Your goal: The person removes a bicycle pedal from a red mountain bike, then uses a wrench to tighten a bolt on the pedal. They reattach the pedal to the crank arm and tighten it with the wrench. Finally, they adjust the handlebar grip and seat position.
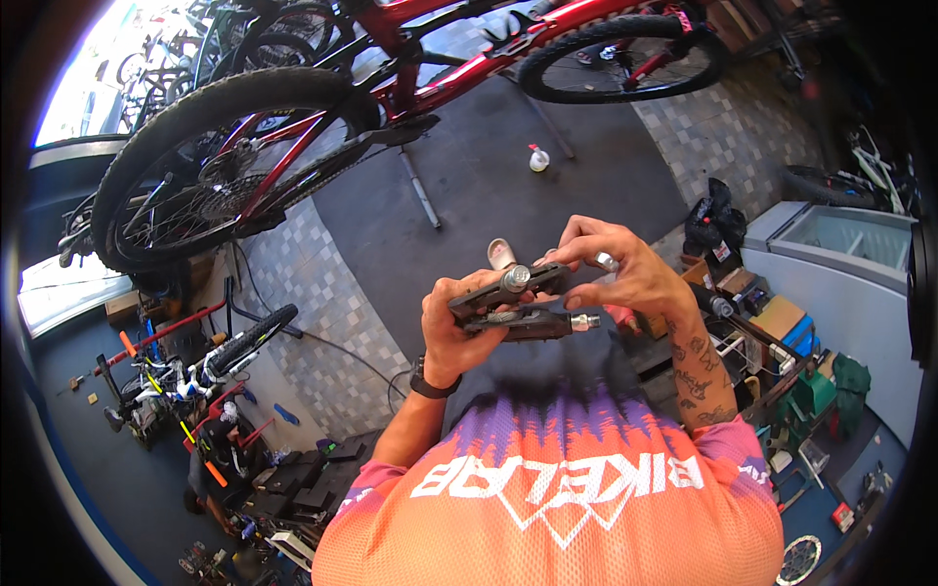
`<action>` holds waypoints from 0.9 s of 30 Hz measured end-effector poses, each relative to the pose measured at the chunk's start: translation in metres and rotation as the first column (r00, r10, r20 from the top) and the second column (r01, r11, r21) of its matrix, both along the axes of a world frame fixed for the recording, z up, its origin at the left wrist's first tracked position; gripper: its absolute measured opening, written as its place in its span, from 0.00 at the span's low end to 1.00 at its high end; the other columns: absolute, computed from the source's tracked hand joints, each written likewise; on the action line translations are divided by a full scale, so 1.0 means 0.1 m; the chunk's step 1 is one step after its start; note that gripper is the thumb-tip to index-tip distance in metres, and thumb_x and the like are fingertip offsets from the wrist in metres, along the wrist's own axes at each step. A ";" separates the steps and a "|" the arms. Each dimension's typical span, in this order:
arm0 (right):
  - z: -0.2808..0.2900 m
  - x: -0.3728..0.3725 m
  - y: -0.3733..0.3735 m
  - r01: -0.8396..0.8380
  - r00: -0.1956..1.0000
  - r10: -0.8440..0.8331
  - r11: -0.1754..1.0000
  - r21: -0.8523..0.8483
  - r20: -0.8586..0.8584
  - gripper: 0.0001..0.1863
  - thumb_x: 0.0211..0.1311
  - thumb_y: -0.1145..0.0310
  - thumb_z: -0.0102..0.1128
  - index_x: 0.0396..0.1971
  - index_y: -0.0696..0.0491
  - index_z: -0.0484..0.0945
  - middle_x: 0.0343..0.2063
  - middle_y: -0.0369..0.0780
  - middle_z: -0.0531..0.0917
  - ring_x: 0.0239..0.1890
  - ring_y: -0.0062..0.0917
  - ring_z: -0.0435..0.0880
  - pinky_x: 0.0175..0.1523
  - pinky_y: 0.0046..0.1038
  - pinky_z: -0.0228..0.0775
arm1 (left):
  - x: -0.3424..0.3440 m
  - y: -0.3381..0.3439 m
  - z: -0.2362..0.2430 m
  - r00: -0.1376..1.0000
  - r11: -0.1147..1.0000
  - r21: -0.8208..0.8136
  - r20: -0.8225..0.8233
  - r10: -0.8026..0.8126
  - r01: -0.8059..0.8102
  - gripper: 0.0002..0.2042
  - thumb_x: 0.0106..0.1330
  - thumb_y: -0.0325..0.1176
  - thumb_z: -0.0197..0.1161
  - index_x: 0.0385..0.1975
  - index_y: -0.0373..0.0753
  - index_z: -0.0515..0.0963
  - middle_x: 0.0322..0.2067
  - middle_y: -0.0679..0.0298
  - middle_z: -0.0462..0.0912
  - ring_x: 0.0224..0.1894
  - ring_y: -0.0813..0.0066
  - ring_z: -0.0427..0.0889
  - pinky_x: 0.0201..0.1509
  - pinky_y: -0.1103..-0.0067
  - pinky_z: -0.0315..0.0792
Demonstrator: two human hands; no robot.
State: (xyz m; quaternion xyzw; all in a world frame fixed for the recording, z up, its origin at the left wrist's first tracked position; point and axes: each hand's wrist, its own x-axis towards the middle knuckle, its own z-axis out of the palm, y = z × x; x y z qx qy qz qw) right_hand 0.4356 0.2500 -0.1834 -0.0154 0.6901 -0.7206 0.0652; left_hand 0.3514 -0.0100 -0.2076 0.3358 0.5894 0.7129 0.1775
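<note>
My left hand (454, 327) is wrapped round a pair of black bicycle pedals, one above the other. The upper pedal (547, 280) has its silver axle end turned up toward me. From the lower pedal (532, 326) a threaded silver axle points to the right. My right hand (625, 269) is closed, thumb and fingertips at the right end of the upper pedal. A shiny silver ring-like piece (606, 262) shows at its fingers; whether it is worn or held I cannot tell.
A red mountain bike (440, 93) hangs across the far side, over a dark mat (469, 166). A small white bottle (538, 158) stands on the mat. On the right are crowded shelves (772, 322) and a white chest freezer (840, 254). Another person (225, 439) is at lower left, near bike parts.
</note>
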 end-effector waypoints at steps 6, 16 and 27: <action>0.03 -0.61 -0.31 -0.087 0.996 0.087 0.996 -0.020 -0.030 0.18 0.53 0.73 0.83 0.45 0.54 0.90 0.37 0.34 0.79 0.38 0.18 0.80 0.47 0.25 0.72 | -0.26 -0.28 0.01 0.993 0.995 0.047 0.078 0.085 -0.088 0.21 0.58 0.09 0.65 0.45 0.35 0.65 0.42 0.45 0.90 0.48 0.54 0.91 0.52 0.64 0.84; 0.23 -1.02 -0.52 -0.058 0.997 0.064 0.987 0.149 -0.035 0.13 0.56 0.76 0.78 0.43 0.57 0.90 0.35 0.37 0.85 0.37 0.21 0.84 0.44 0.27 0.75 | -0.68 -0.45 0.14 0.993 0.997 0.051 0.100 0.060 -0.066 0.26 0.58 0.11 0.67 0.55 0.32 0.66 0.52 0.41 0.86 0.53 0.56 0.89 0.54 0.68 0.84; -0.80 -1.51 0.04 0.100 0.948 -0.238 0.852 0.513 0.211 0.19 0.69 0.60 0.72 0.45 0.64 0.87 0.31 0.35 0.87 0.35 0.13 0.79 0.39 0.21 0.71 | -0.68 -1.27 -1.46 0.445 0.644 -0.602 0.469 0.763 -0.471 0.17 0.74 0.22 0.58 0.61 0.35 0.71 0.39 0.57 0.87 0.30 0.75 0.85 0.32 0.78 0.83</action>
